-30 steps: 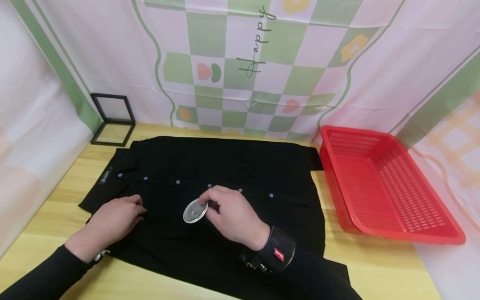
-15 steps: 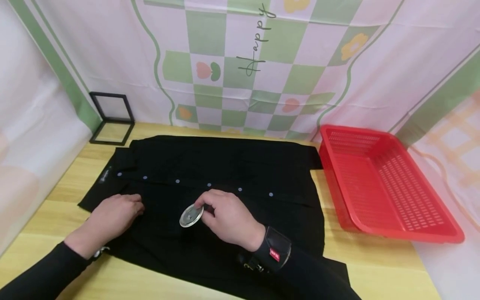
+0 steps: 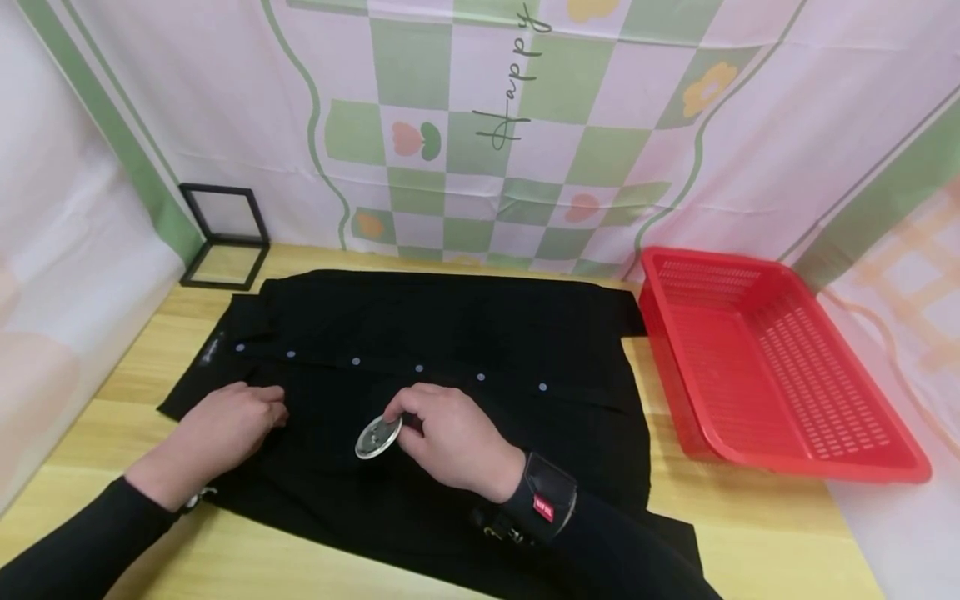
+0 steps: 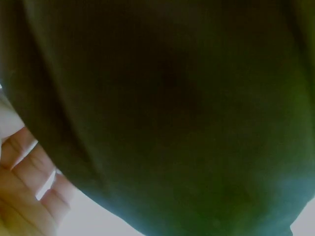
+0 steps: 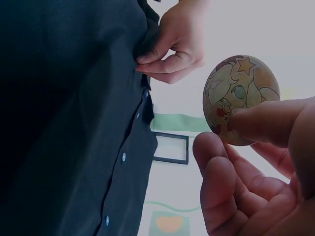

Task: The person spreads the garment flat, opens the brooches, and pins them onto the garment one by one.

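A black buttoned shirt lies spread over the wooden table, its collar end at the left. My left hand pinches the shirt's cloth near the collar; the right wrist view shows thumb and fingers on the fabric. In the left wrist view dark cloth covers most of the picture, with some fingers at the lower left. Between thumb and fingers, my right hand holds a round pin badge above the shirt. Its metal back shows in the head view, its cartoon front in the right wrist view.
A red plastic basket stands on the right of the table, beside the shirt. At the back left is a black-edged folding frame. Patterned cloth hangs behind and along the sides.
My right hand has shifted slightly left and nearer to me with the badge, which has tilted a little. The left hand stays almost in place at the shirt.
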A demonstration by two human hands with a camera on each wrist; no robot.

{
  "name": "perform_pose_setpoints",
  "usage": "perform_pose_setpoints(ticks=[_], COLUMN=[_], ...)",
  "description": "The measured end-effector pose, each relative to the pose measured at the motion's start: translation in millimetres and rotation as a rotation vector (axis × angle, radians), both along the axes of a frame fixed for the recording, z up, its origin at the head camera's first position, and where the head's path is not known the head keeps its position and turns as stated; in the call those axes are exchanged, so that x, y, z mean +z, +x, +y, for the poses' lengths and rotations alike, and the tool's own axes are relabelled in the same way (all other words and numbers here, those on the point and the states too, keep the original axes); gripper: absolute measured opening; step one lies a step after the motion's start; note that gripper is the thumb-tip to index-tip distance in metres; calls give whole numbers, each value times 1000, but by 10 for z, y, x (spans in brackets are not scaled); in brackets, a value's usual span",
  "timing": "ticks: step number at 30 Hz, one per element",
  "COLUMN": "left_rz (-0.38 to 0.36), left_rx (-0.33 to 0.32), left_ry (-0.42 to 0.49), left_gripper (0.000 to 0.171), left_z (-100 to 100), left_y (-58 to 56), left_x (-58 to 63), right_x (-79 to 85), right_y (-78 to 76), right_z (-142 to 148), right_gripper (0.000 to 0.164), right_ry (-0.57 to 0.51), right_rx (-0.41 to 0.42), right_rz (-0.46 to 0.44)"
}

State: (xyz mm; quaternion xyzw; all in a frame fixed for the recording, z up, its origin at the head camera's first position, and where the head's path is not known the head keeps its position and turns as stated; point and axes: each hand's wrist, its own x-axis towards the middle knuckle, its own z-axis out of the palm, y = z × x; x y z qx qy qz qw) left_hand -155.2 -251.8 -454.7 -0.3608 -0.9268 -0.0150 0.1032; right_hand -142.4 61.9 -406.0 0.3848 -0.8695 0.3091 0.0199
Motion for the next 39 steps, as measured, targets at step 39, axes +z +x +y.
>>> perform_pose_setpoints(ticks=[39], left_rz=[122], left_rx=[-156], left_ry=[154], left_gripper=[16], left_z=[-130], left_y=[-60], left_x=[-18], right_x=[-87], right_y=[-31], right_z=[-57], right_gripper=[16], right_ry=[79], right_rx=[19], right_rz=[-44])
